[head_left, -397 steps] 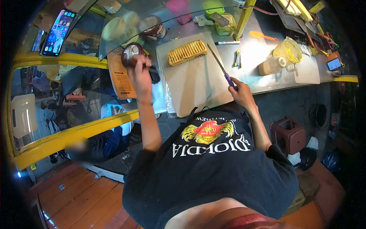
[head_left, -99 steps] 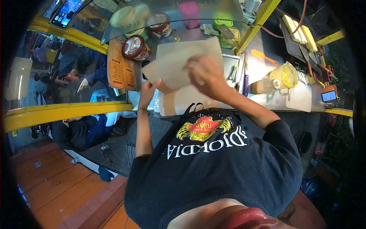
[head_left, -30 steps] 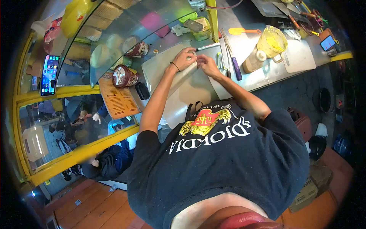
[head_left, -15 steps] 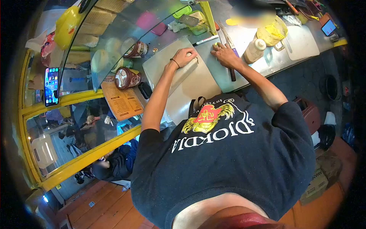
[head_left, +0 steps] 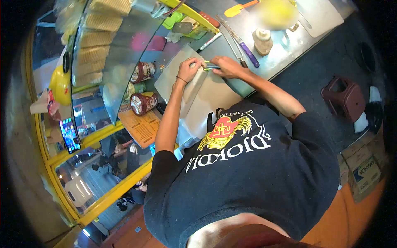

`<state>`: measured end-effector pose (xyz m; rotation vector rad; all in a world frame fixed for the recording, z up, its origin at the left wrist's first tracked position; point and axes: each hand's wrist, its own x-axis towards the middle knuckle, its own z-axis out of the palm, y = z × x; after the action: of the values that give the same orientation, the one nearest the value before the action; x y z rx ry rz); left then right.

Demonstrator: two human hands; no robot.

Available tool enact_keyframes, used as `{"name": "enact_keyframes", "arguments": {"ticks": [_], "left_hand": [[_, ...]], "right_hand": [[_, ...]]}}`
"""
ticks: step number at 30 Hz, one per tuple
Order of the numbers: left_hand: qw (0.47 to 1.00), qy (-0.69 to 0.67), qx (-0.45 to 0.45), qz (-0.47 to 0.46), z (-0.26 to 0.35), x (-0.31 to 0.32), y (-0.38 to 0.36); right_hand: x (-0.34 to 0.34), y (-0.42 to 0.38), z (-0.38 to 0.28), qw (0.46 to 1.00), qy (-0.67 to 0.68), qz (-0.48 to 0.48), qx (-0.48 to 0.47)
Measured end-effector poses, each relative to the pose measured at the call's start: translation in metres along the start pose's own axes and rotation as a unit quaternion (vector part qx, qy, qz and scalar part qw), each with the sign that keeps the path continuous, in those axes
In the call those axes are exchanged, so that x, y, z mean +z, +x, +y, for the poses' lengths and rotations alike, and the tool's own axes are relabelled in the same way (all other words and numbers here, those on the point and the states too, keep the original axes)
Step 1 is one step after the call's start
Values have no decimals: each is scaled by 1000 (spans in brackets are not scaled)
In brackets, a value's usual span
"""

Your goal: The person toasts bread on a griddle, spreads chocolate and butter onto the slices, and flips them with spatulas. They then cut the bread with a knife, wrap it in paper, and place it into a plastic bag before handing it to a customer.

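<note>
My left hand, a dark band at its wrist, closes on the far end of a long paper-wrapped roll. The roll lies slanted on a sheet of brown paper. From the right, my right hand grips a small grey tool with yellow-green parts, which looks like a stapler. Its tip meets the roll's end right beside my left fingers. A white marker lies just beyond both hands.
Tongs, a purple-handled knife, a sauce bottle and a white board occupy the right side. Left stand brown-lidded tubs, an orange menu and a curved glass panel. A phone hangs farther left.
My right hand has left the spot beside the knife and come left to the roll's end, bringing the small tool. My left hand stays on the roll. The whole view has turned.
</note>
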<state>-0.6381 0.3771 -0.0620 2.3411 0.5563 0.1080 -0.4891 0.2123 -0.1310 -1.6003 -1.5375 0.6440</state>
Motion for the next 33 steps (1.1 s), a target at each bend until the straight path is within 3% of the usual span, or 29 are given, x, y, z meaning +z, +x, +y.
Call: {"name": "enact_keyframes", "arguments": {"ticks": [7,10,12,14,16,18,20,21,22,24,26,27,28,29,30,31,32,33], "left_hand": [[1000,-25,2,8,-6,4,0],[999,-2,-10,49,-20,11,2],[999,-11,-15,32,-21,11,1],[999,20,-5,28,-10,7,-1],[999,28,-15,28,-4,4,-2],[998,32,-6,58,-11,2,-3],[987,90,34,127,10,-5,-6],[983,50,32,176,30,-9,-5],[975,10,26,222,55,-15,-9],[957,-145,-123,220,121,-33,-20],[936,-297,61,178,191,-29,-27],[872,-455,163,76,229,-12,-16],[764,-590,260,-28,263,13,0],[761,-596,244,-71,288,44,14],[756,-602,228,-113,311,70,35],[797,-557,157,-171,335,87,67],[827,-507,85,-225,358,106,106],[818,-544,61,-178,378,136,148]], "right_hand": [[30,2,-26,983,80,134,101],[49,6,-15,986,58,150,39],[44,8,-12,988,41,146,24],[22,5,-28,992,30,52,109],[17,1,-25,991,-54,25,124],[2,-19,-39,991,-94,74,55],[-17,-36,-48,992,-122,33,-14],[-43,-44,-55,992,-18,-126,9],[-74,-55,-68,955,93,-279,31],[-161,-73,-84,846,248,-462,-102],[-252,-85,-74,827,339,-443,-73],[-306,-87,-62,862,338,-374,-50],[-353,-94,-41,889,395,-231,22],[-408,-92,-6,927,340,-110,110],[-463,-86,6,961,259,47,85],[-504,-73,59,957,176,223,61],[-548,-62,100,930,127,316,139],[-584,-48,141,905,113,375,167]]}}
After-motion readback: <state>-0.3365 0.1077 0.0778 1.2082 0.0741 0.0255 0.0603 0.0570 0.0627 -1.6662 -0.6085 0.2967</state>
